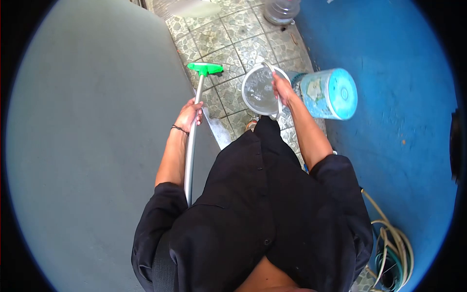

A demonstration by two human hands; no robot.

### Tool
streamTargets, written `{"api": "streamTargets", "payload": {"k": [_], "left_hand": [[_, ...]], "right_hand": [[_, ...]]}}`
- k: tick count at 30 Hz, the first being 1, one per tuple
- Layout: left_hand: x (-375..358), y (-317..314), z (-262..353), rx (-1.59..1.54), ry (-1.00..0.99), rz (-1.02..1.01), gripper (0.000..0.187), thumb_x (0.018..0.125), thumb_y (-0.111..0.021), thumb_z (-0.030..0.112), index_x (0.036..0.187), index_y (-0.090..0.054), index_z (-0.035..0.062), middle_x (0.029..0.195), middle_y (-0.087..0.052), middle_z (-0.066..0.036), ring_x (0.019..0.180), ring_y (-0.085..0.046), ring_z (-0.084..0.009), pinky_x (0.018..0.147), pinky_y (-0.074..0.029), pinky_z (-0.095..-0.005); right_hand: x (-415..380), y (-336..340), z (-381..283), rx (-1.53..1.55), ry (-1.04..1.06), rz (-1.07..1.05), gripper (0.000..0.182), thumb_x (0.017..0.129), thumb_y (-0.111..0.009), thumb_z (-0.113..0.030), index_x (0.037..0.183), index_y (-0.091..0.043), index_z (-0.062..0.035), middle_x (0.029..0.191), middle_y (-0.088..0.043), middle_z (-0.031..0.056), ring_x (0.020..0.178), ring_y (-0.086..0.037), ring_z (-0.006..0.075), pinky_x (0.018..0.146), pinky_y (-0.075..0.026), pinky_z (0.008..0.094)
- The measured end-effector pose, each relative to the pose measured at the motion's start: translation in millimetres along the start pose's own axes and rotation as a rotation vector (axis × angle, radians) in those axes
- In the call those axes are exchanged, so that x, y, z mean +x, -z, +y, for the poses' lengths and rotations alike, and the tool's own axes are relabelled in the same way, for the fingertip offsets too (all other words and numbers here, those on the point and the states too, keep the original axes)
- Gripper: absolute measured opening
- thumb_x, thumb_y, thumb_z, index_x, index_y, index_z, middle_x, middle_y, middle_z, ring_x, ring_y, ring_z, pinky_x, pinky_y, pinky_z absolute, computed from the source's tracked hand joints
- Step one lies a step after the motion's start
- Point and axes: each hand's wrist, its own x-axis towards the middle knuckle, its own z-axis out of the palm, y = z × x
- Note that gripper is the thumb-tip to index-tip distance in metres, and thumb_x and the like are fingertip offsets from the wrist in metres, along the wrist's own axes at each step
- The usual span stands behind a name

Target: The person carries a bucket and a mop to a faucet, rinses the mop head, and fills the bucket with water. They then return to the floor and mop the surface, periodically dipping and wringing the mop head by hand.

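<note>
My left hand (188, 116), with a dark cord around its wrist, is wrapped round the silver pole of a long-handled squeegee (192, 153). Its green T-shaped head (205, 68) points away from me, over the floor tiles. My right hand (282, 88) is closed on the handle of a pale bucket (247, 103). Clear-looking water with some foam shows inside the bucket, which is just ahead of my feet. To the right of the bucket, close by my right forearm, is a light-blue lidded tub (316, 92).
A grey wall (97, 121) runs along my left and a blue wall (389, 141) along my right. Between them lies a narrow tiled floor (228, 51). A clear plastic container (281, 10) stands farther ahead. A coiled hose (401, 243) is at the lower right.
</note>
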Motion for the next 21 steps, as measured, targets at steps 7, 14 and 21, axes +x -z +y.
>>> {"api": "streamTargets", "payload": {"k": [7,14,21], "left_hand": [[-47.5,-37.1,127.2,-0.122,-0.124,-0.054,0.057,0.095,-0.048,0.014,0.145,-0.019,0.0169,0.062,-0.041,0.000,0.036,-0.037,-0.0086,0.029,-0.035,-0.0238],[-64.6,-73.4,315.0,-0.228,-0.171,-0.157,0.062,0.097,-0.045,0.014,0.149,-0.011,0.0206,0.062,-0.041,0.000,0.034,-0.038,-0.0088,0.029,-0.038,-0.0224],[-78.7,-53.7,283.7,-0.428,-0.289,-0.242,0.068,0.098,-0.045,0.013,0.150,-0.003,0.0255,0.064,-0.041,-0.001,0.037,-0.038,-0.0090,0.031,-0.038,-0.0240]], "right_hand": [[151.5,-78.7,-125.4,-0.019,-0.057,-0.138,0.055,0.093,-0.030,-0.062,0.083,-0.047,-0.0103,0.056,-0.035,-0.0020,0.046,-0.032,0.0119,0.044,-0.029,0.0303],[257.7,-130.1,-305.5,-0.084,-0.066,-0.063,0.070,0.089,-0.025,-0.070,0.097,-0.048,-0.0046,0.064,-0.038,0.0004,0.050,-0.034,0.0129,0.047,-0.033,0.0323],[285.5,-195.9,-367.6,-0.264,0.021,-0.037,0.073,0.087,-0.024,-0.073,0.100,-0.048,-0.0048,0.067,-0.040,0.0016,0.051,-0.035,0.0136,0.047,-0.034,0.0334]]}}
